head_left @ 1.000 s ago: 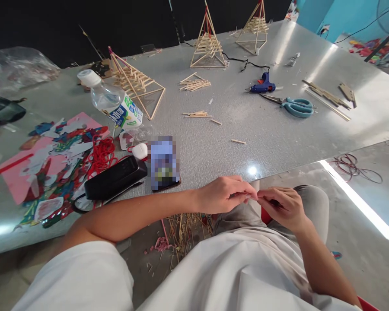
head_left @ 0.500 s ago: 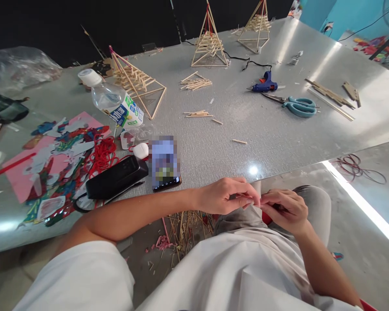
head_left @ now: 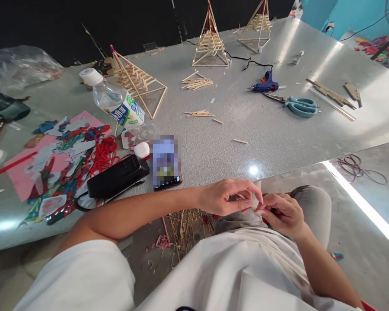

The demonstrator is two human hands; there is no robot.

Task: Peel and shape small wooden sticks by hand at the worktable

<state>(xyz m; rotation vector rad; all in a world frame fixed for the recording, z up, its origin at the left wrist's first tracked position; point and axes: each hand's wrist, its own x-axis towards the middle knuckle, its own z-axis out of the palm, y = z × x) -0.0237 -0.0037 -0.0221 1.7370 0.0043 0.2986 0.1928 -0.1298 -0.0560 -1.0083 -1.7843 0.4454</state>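
So my left hand [head_left: 225, 198] and right hand [head_left: 284, 214] are pretty much fingertip to fingertip, fingers curled, nearer me and right of the dark-edged rectangular phone [head_left: 166, 162] with the blurred screen. Honestly can't tell if something tiny's pinched in there. Closest loose bit is a short, pale wooden stick [head_left: 240, 141] on the textured grey worktop [head_left: 210, 160], right of the phone's far end. Blue-handled metal scissors [head_left: 301, 106] lie farther right, and a black oblong device [head_left: 118, 176] sits just left of the phone.
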